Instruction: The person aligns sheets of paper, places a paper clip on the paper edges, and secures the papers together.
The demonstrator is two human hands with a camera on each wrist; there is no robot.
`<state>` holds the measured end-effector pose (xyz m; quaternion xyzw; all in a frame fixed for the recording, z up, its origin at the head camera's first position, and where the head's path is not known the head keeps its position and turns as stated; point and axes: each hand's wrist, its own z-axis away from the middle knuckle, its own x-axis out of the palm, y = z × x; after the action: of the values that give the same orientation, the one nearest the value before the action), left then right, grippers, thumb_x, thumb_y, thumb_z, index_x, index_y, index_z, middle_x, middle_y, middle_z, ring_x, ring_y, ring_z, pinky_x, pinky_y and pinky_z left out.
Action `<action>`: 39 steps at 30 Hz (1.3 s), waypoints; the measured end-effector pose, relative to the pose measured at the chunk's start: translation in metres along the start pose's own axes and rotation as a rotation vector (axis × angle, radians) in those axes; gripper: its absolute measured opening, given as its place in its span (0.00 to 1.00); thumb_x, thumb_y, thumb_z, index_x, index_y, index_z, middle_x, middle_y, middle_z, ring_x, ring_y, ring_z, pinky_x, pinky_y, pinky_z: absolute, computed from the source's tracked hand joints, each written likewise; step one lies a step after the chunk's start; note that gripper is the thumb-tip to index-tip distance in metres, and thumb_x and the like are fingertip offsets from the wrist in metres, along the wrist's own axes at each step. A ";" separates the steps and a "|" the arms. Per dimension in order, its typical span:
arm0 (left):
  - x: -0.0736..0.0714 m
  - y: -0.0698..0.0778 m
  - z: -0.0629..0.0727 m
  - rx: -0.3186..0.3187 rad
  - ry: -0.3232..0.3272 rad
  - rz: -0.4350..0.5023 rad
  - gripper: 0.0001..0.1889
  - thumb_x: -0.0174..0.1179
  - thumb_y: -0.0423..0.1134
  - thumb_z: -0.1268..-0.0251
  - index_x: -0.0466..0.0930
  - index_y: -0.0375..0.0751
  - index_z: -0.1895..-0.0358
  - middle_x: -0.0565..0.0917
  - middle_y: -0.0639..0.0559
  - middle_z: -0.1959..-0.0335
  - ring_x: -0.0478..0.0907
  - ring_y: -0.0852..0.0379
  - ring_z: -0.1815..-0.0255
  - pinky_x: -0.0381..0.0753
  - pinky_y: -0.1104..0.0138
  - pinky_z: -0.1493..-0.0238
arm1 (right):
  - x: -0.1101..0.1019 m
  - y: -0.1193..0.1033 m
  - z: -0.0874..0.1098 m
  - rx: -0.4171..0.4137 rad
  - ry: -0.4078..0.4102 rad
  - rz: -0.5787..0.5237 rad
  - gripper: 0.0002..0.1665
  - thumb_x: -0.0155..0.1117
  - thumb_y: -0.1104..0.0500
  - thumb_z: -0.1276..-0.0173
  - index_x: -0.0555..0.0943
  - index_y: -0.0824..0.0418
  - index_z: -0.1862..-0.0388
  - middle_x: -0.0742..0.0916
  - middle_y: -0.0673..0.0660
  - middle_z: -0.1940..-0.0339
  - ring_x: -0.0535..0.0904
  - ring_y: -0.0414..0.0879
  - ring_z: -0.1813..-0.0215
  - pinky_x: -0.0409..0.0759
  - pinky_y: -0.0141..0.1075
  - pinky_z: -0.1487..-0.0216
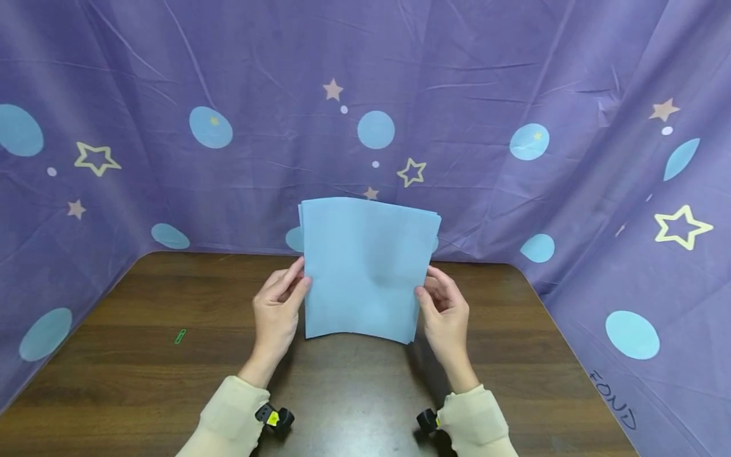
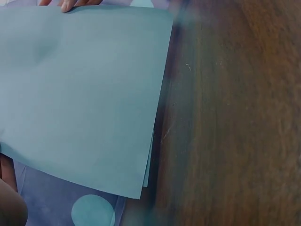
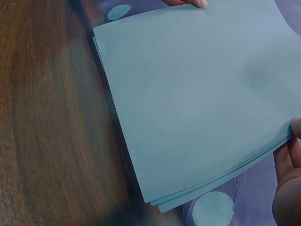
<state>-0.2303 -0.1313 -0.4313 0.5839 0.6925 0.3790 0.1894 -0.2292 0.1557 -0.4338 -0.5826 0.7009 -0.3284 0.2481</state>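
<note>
Currently | left hand pinching blue sheets at their left edge | right hand pinching right edge | sheets between both

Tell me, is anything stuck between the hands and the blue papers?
Nothing visible is. The left hand and right hand pinch the blue papers directly at opposite side edges. The small green clip lies apart, left of both.
</note>
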 end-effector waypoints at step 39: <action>-0.002 -0.005 0.003 0.020 0.001 -0.043 0.19 0.70 0.22 0.33 0.89 0.37 0.40 0.91 0.43 0.54 0.86 0.64 0.53 0.86 0.75 0.54 | 0.005 0.006 0.008 -0.045 0.033 0.116 0.32 0.64 0.74 0.25 0.77 0.59 0.25 0.89 0.65 0.55 0.81 0.41 0.65 0.76 0.24 0.68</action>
<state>-0.2309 -0.1324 -0.4376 0.5707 0.7086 0.3681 0.1914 -0.2286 0.1499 -0.4435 -0.5411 0.7446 -0.3070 0.2419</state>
